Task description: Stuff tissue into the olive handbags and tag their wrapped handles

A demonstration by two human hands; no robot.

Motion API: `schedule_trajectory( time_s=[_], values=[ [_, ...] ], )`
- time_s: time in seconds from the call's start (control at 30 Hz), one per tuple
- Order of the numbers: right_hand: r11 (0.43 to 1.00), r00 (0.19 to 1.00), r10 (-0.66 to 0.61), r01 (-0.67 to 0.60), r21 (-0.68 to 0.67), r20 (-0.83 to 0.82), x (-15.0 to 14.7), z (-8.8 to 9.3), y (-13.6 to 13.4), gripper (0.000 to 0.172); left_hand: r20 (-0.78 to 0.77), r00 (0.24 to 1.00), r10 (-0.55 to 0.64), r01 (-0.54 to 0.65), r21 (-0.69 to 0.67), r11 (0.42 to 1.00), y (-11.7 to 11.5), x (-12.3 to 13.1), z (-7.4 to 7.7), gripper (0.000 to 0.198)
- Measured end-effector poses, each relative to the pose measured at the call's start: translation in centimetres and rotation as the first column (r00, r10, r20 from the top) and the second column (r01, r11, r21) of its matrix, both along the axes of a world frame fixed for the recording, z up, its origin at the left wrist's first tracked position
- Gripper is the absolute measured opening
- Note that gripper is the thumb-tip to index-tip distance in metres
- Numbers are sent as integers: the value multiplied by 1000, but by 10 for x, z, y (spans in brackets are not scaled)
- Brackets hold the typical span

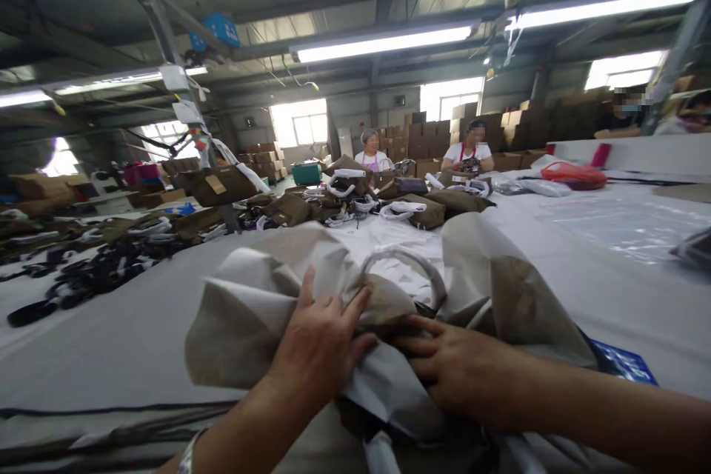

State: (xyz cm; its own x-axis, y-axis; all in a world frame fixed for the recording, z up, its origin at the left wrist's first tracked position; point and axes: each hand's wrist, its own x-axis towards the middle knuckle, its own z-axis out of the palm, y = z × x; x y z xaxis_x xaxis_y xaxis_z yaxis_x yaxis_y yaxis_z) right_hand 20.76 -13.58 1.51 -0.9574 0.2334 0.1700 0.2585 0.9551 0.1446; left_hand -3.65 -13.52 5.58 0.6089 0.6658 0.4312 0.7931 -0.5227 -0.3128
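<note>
Two-handed, working at a brown bag (pixel 386 300) lying directly under the grip, over a white table (pixel 138 333). Resting the left hand (pixel 319 337) on a thin, creased grey sheet (pixel 238 326), splaying the fingers rather than clenching them. Reaching in with the right hand (pixel 466 366), bunching the fingers near the left thumb; being unable to tell, with the fingertips partly hidden, whether pinching or only touching. Having the sheet flaring out to the left of the grip and more grey sheeting (pixel 466 259) standing up to the right. Facing an arched, pale-wrapped handle (pixel 408 253) just beyond the grip. Showing a pale strap (pixel 381 453) below the grip and a blue-and-white label (pixel 625 361) to its right. Looking well past the grip toward a heap of bags (pixel 292 209), with two people (pixel 469 154) behind it. Seeing black straps (pixel 116 266) far left of the grip, and a red plastic bag (pixel 581 175) beyond it, to the right.
</note>
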Motion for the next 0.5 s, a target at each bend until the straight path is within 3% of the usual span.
schedule_trajectory(
  time_s=[0.1, 0.17, 0.33, 0.4, 0.5],
  values=[
    [1000, 998, 23, -24, -18, -53, 3, 8, 1, 13, 20, 999, 46, -47, 12, 999, -16, -18, -17, 56],
    [1000, 998, 14, -16, -19, -62, 6, 8, 3, 14, 71, 996, 50, -50, 6, 999, -30, -28, -20, 53],
    [992, 999, -9, 4, -128, -42, 6, -4, 12, 14, 121, 984, -130, 155, -232, 960, -49, -33, 1, 37],
    [985, 999, -35, 30, -167, -24, 1, -5, 15, 14, 144, 968, -207, 224, -112, 968, -43, -26, 11, 28],
    [978, 999, -27, 17, -207, -44, -6, 1, 23, 13, 115, 962, -248, 223, 195, 955, -24, -15, 14, 26]
  ],
)
